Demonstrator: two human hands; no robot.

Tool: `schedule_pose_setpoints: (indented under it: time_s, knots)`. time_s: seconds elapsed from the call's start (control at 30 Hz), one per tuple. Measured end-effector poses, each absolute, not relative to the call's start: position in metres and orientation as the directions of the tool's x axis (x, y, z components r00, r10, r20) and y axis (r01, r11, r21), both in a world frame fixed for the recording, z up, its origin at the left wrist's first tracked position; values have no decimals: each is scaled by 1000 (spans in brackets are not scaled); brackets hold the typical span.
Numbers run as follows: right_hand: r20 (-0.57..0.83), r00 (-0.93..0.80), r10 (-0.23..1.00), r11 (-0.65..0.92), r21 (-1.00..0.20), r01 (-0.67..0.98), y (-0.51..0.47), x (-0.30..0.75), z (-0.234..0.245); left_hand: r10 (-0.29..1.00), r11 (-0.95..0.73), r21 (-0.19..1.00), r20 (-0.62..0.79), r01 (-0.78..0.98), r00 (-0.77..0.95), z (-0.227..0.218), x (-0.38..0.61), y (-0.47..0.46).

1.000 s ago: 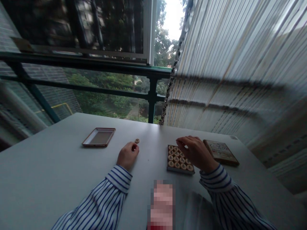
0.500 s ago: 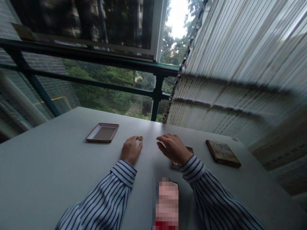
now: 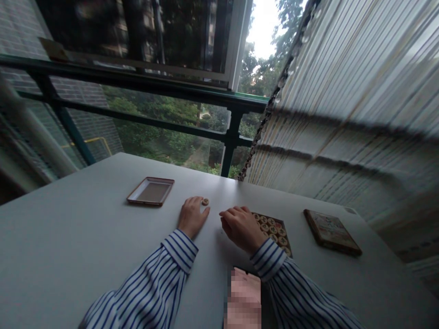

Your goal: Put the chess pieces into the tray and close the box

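My left hand (image 3: pixel 192 216) rests on the white table (image 3: pixel 85 242) with thumb and fingers spread. A small round Chinese chess piece (image 3: pixel 205 201), pale wood with a dark mark, lies at its fingertips. It cannot be seen whether they touch. To the right, my right hand (image 3: pixel 240 226) is low over the table, palm down. Its fingers are bent and drawn together with the thumb; whatever may be between them is hidden. Behind that wrist stands a shallow box of Chinese chess pieces (image 3: pixel 272 230), holding several round pieces in rows, partly covered by my hand and sleeve.
An open, shallow tray-like lid (image 3: pixel 151 191) lies at the left. A flat brown box with a printed top (image 3: pixel 332 231) sits at the right. Near the front edge is a phone (image 3: pixel 245 292), partly blurred out. Window railing and a striped curtain (image 3: pixel 329 91) border the table.
My right hand has moved left and its fingers have drawn closer together, uncovering more of the piece box. My left hand stays by the chess piece. The view has shifted slightly.
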State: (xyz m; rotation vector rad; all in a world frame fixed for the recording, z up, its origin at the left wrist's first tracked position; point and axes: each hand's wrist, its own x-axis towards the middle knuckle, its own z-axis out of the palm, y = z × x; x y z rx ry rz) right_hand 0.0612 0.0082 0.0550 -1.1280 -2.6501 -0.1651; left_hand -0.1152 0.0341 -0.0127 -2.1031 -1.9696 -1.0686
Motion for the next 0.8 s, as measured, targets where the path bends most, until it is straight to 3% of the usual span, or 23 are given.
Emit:
schedule_pose_setpoints:
  time_s: [0.4, 0.8]
  knots:
    - [269, -696, 665, 721, 11, 693, 7, 64, 48, 848, -146, 364, 525, 920, -73, -20, -118, 51]
    - [280, -696, 662, 723, 8, 691, 6, 66, 47, 839, -196, 513, 528, 836, -128, -20, -121, 51]
